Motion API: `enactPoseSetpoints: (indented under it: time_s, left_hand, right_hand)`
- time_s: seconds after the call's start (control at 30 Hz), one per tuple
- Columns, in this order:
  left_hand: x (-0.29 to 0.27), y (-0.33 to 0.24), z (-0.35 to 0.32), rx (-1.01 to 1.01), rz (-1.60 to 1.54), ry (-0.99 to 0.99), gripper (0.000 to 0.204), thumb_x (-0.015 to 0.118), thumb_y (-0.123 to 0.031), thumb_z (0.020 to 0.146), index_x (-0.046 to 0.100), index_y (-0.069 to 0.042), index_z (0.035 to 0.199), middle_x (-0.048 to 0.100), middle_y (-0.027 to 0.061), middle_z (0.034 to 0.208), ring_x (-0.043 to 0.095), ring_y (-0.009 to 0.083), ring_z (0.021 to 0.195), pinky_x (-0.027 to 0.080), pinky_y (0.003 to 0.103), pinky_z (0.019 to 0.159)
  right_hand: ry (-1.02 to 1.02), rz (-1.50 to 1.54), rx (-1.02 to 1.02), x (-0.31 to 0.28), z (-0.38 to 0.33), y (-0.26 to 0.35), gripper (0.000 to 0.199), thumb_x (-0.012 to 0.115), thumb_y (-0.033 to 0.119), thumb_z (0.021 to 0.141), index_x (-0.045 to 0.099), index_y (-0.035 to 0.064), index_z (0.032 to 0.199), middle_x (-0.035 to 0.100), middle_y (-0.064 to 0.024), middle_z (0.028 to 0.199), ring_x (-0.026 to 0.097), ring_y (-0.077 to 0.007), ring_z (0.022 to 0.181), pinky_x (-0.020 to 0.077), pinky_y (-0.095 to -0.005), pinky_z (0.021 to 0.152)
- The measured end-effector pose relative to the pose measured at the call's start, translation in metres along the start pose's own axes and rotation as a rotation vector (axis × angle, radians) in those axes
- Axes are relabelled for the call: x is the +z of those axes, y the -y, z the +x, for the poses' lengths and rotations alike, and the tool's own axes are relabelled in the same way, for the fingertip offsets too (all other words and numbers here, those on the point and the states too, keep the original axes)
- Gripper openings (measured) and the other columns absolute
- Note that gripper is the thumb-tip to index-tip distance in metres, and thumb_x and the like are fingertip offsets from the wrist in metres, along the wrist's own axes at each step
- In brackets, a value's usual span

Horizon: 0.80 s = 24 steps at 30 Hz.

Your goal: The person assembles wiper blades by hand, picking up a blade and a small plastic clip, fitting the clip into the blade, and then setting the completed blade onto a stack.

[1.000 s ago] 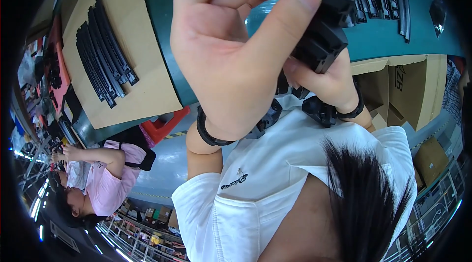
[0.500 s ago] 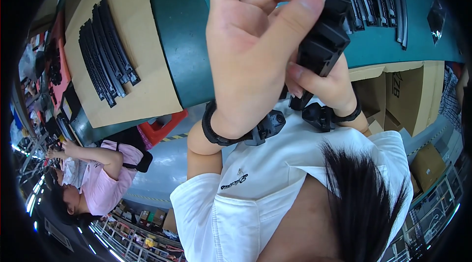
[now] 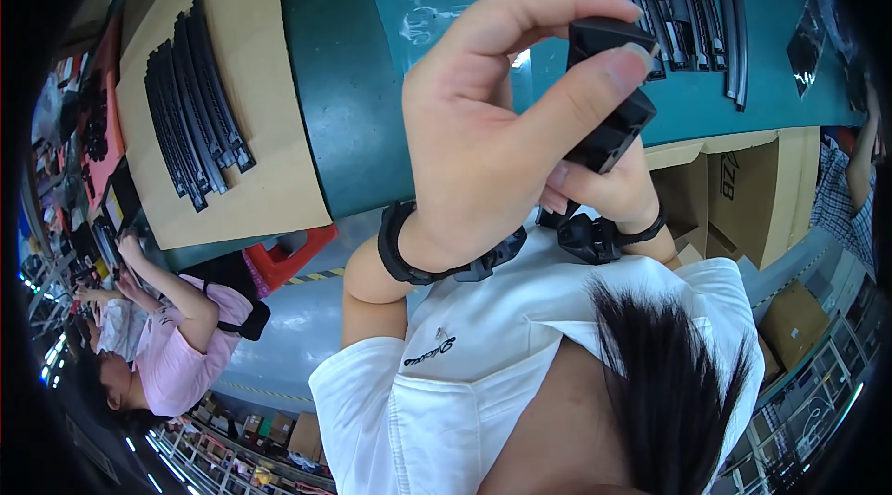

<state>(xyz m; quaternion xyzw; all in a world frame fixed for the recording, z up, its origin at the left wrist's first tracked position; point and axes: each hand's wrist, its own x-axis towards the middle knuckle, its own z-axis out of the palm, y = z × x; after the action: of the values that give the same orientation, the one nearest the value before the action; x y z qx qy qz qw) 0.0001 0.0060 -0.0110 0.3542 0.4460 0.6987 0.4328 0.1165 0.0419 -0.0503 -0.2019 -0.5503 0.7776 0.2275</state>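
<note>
A black moulded plastic part (image 3: pixel 613 137) is held up in front of my chest, pointing toward the view so that its length is foreshortened. My left hand (image 3: pixel 488 137) pinches its upper end, with the thumb across the near face and the index finger over the top. Lower down, my right hand (image 3: pixel 618 188) grips the same part, its thumb against the side and most of its fingers hidden behind. Both wrists wear black straps with small black devices. Several long black strips (image 3: pixel 683 7) lie on the green table (image 3: pixel 344 105) beyond the hands.
At the left, several more black strips (image 3: pixel 195 110) lie on a cardboard sheet (image 3: pixel 279 147). An open cardboard box (image 3: pixel 785 188) stands at the right below the table edge. A red stool (image 3: pixel 295 252) and a person in pink (image 3: pixel 181 351) are at the left; a checked sleeve (image 3: pixel 836 193) shows far right.
My left hand has moved down slightly, and its index finger now curls over the part's upper end. The part sits a little lower. The whole view has shifted slightly.
</note>
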Motion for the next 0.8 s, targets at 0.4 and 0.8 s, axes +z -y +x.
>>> enactPoseSetpoints:
  time_s: [0.4, 0.8]
  left_hand:
    - [-0.0022, -0.0013, -0.0028, 0.091, 0.041, 0.044, 0.023, 0.054, -0.004, 0.075, 0.050, 0.006, 0.096, 0.056, 0.0146, 0.088, 0.055, 0.0175, 0.079, 0.044, 0.023, 0.069]
    - [-0.0066, -0.0053, 0.0012, -0.070, -0.019, 0.034, 0.025, 0.049, -0.011, 0.080, 0.049, 0.004, 0.100, 0.056, 0.0162, 0.092, 0.054, 0.0169, 0.081, 0.041, 0.025, 0.074]
  right_hand:
    - [0.038, -0.013, 0.012, 0.0019, -0.0025, 0.0040, 0.016, 0.060, 0.005, 0.067, 0.050, 0.0023, 0.080, 0.046, 0.0023, 0.053, 0.042, -0.0054, 0.047, 0.0318, -0.0207, 0.043]
    - [0.042, 0.148, 0.093, 0.0010, 0.0012, -0.0008, 0.008, 0.056, 0.004, 0.072, 0.048, 0.0031, 0.073, 0.048, -0.0001, 0.049, 0.043, -0.0063, 0.039, 0.0337, -0.0194, 0.039]
